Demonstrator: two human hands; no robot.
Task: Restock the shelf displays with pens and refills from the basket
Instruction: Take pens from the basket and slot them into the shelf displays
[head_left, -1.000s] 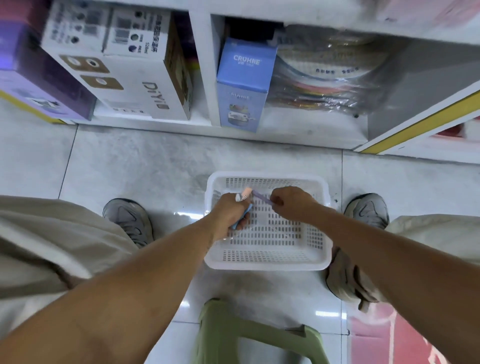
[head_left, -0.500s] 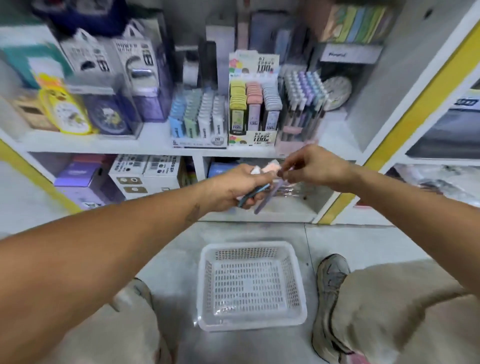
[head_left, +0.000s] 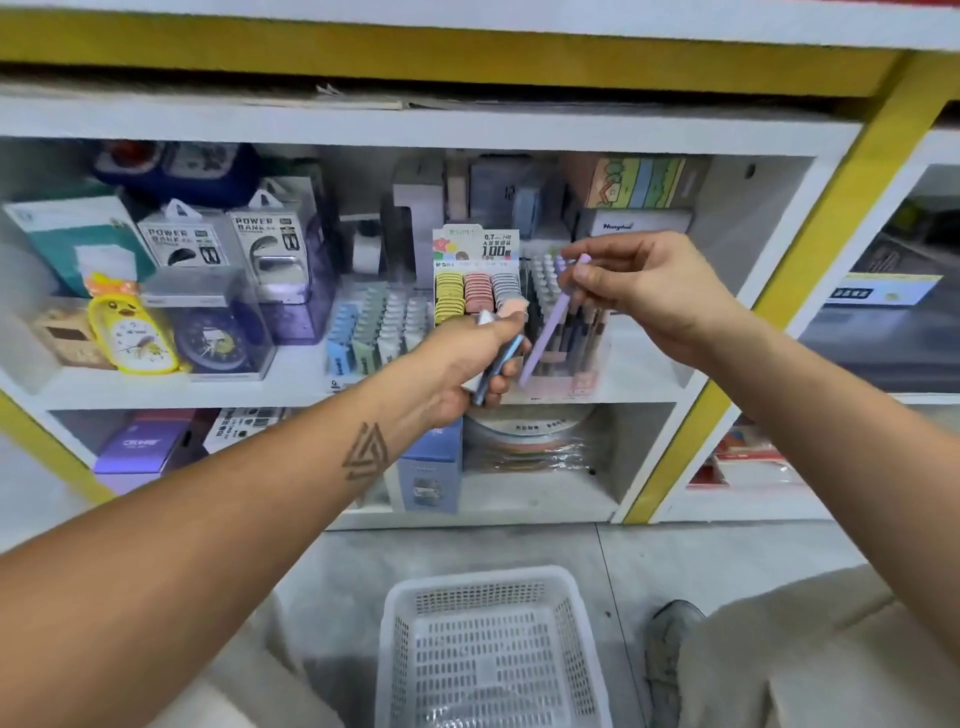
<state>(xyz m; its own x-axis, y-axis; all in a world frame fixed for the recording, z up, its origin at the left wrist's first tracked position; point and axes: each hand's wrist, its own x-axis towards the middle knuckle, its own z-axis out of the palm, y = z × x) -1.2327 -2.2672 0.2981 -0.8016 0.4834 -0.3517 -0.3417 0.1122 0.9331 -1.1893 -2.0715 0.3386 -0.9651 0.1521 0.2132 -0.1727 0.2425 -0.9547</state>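
On the shelf to my left I see a yellow duck clock (head_left: 132, 332), a dark blue clock (head_left: 215, 340) beside it, and two power bank boxes (head_left: 223, 244) behind.

Directly beyond the right hand (head_left: 657, 291), the pen display (head_left: 563, 332) stands packed with upright pens. Open air lies below both hands, down to the basket (head_left: 491, 582). The lead-refill rack (head_left: 477, 283) crowds the left hand (head_left: 467, 358).

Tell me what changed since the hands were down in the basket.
Both hands rose from the basket to the shelf. The right hand drew the purple pen away, toward the pen display. The left hand still grips the other pens; the basket stays on the floor.
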